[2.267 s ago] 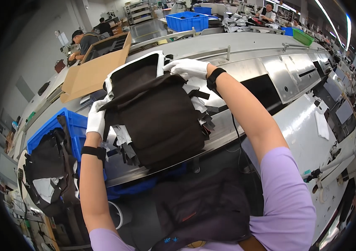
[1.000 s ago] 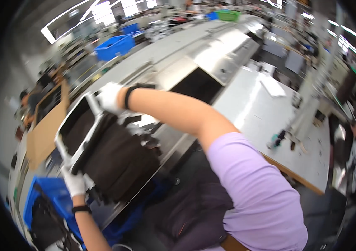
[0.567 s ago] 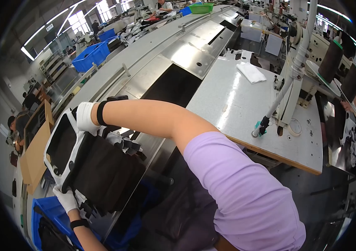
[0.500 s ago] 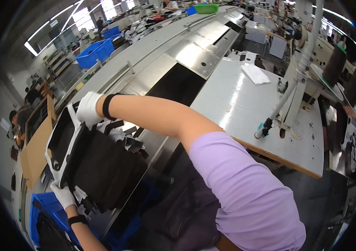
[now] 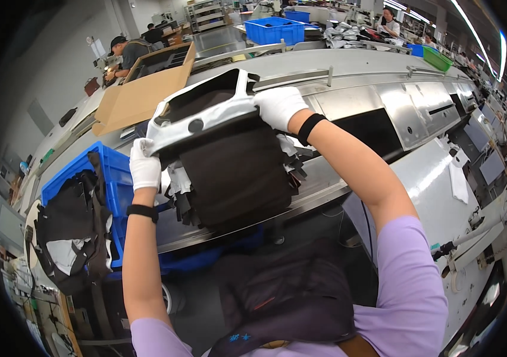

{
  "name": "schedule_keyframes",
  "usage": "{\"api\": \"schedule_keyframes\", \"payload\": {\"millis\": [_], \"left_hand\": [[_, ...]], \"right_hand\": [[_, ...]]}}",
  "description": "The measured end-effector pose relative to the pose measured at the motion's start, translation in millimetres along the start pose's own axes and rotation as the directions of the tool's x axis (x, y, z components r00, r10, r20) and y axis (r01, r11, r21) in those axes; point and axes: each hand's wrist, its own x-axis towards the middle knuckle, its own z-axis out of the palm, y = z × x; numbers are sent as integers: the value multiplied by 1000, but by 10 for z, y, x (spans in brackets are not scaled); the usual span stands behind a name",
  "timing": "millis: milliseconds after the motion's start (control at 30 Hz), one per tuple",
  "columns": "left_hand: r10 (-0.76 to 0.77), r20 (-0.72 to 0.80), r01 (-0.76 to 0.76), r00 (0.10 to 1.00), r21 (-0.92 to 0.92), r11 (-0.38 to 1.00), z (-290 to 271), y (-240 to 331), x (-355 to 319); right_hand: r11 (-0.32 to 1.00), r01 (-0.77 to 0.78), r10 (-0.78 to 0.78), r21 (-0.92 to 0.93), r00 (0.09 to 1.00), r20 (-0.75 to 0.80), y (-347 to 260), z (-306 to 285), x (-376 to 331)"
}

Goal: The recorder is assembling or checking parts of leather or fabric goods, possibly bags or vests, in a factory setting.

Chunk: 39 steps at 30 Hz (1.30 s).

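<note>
Both of my gloved hands hold a pale grey, frame-shaped piece point(image 5: 221, 113) with a large opening and a round dark hole; its edge facing me is dark. My left hand point(image 5: 145, 166) is closed on its left corner. At the right end, my right hand point(image 5: 280, 107) has its fingers wrapped round the edge. The piece is tilted above a thick stack of dark brown fabric pieces point(image 5: 235, 175), whose far edge it hides. Grey and black scraps point(image 5: 180, 185) stick out beside the stack on the metal worktop point(image 5: 319, 193).
A blue crate point(image 5: 116, 208) stands left, with dark fabric point(image 5: 69, 223) heaped over it. Behind are an open cardboard box point(image 5: 140, 95), another blue crate point(image 5: 274, 31) and a green bin point(image 5: 438, 59). A white sewing table point(image 5: 420, 184) stands right. Other people sit at work farther back.
My view has turned left, so the frame-shaped piece and stack now appear nearer the middle. Both hands still grip the piece, and more of the blue crate on the left shows.
</note>
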Motion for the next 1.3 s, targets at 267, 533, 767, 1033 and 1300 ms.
{"api": "schedule_keyframes", "payload": {"millis": [267, 533, 767, 1033, 1300], "left_hand": [[259, 4, -252, 966, 252, 934, 60, 488, 26], [-267, 240, 359, 933, -625, 693, 101, 315, -101], [-243, 307, 388, 920, -632, 671, 13, 716, 149], [-299, 37, 301, 954, -159, 940, 383, -88, -191], [-195, 290, 340, 937, -631, 698, 51, 510, -419]], "right_hand": [[960, 212, -210, -183, 977, 28, 386, 364, 148], [326, -257, 408, 910, 906, 110, 299, 436, -8], [197, -327, 357, 924, 902, 244, 440, 195, 31], [972, -120, 154, 204, 975, -163, 96, 413, -352], [952, 110, -56, 285, 980, -190, 35, 55, -452]]}}
